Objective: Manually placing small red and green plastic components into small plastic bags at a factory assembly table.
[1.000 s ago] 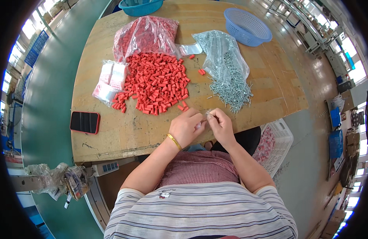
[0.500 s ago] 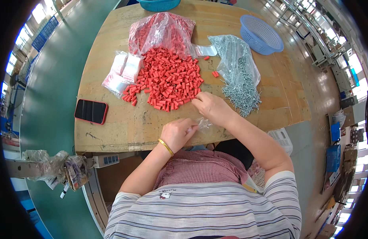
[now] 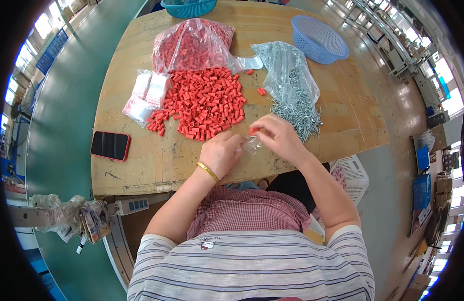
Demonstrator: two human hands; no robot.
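While the left hand [image 3: 222, 153] pinches a clear bag [image 3: 252, 146], the right hand [image 3: 278, 136] grips a red cap [image 3: 253, 131] just beyond it.

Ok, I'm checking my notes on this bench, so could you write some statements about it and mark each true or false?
1. The right hand holds a red cap. True.
2. The left hand is empty. False: it holds clear plastic.
3. The loose silvery pieces lie to the right of the red pile. True.
4. The phone lies at the table's right side. False: it lies at the left.
5. The yellow bracelet is on the left wrist. True.
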